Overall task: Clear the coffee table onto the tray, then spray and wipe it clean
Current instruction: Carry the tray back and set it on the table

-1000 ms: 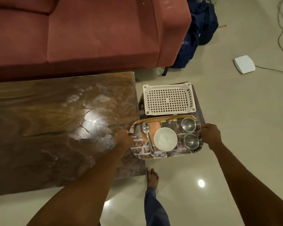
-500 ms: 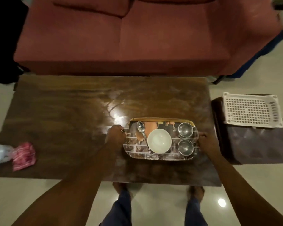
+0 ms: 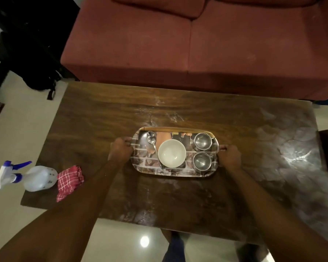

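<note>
Mid-surface on the bench (image 3: 254,167) is the loaded tray (image 3: 144,163), with the left grip (image 3: 119,150) and right grip (image 3: 229,156) each curled round an end handle (resting or just lifted, I cannot tell), so clearing looks finished. Next, lift it away level, then reach for the spray bottle (image 3: 36,177) and cloth (image 3: 69,179) at the bench's left edge; the bowl (image 3: 171,153), 2 steel cups (image 3: 203,141) and spoon (image 3: 152,141) could slide.

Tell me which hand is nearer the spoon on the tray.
Left. The left hand grips the tray at its left end, right beside the spoon; the right hand grips the opposite end, beyond the white bowl and steel cups.
</note>
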